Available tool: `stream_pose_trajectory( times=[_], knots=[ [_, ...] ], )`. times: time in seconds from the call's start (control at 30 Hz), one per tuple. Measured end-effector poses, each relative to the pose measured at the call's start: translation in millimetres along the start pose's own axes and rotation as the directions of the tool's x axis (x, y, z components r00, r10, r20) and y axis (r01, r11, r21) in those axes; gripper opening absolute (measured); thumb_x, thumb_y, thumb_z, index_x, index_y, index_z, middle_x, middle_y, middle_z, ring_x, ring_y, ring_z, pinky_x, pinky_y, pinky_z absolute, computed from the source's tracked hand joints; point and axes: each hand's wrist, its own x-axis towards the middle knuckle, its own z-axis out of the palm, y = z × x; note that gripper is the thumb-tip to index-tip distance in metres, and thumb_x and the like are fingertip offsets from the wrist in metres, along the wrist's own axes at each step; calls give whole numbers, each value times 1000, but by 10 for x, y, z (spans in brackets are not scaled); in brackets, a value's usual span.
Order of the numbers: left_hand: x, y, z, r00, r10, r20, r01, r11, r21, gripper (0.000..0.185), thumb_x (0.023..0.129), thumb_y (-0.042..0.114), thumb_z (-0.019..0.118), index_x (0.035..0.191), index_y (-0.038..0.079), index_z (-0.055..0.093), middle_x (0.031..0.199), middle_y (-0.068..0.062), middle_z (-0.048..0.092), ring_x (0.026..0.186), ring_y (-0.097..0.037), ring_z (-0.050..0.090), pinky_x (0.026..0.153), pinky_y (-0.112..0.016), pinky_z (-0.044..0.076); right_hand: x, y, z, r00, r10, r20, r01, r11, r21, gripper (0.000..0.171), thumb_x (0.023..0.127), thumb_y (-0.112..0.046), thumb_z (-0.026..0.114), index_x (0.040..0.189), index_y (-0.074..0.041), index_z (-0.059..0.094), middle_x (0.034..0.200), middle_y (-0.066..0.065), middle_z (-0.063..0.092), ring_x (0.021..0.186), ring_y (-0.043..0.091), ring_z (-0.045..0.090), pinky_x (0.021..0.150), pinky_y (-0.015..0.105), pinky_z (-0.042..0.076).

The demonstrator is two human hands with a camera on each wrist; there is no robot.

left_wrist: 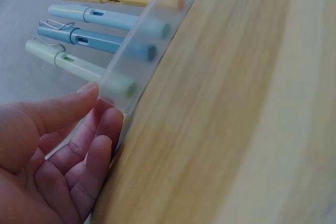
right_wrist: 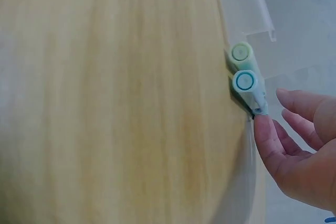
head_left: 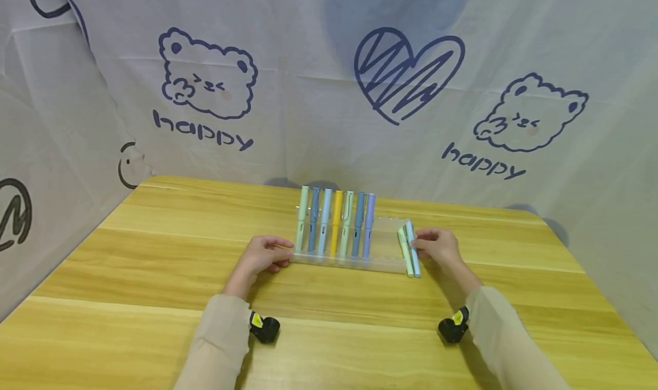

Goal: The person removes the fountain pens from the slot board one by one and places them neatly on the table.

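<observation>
A clear plastic pen stand (head_left: 329,261) holds a slanted row of several capped pens, among them a yellow pen (head_left: 336,223) and a purple pen (head_left: 369,225). My left hand (head_left: 266,254) pinches the stand's front left corner between thumb and fingers, beside the end green pen (left_wrist: 79,67). At the stand's right end, a pale green pen (head_left: 405,253) and a light blue pen (head_left: 413,249) lean side by side, their lower ends past the front lip. My right hand (head_left: 438,246) touches the light blue pen with a fingertip, the other fingers spread apart from it.
The stand rests on a wood-grain table (head_left: 349,333), near its back edge. Behind hangs a pale cloth (head_left: 308,93) with printed bears and a heart. A black wrist camera (head_left: 264,328) is worn at the left sleeve, another camera (head_left: 453,326) at the right.
</observation>
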Motion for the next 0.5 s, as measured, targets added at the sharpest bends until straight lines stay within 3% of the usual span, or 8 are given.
stream_pose_trajectory(
  times=[0.5],
  knots=[
    [-4, 15, -1, 1000, 0, -4, 0, 1000, 5, 23, 82, 3, 62, 102, -8, 60, 73, -6, 64, 60, -11, 58, 52, -23, 47, -93, -117, -56, 994, -90, -59, 98, 984, 151, 30, 81, 5, 57, 106, 20, 50, 72, 0, 58, 62, 10, 59, 63, 30, 52]
  ],
)
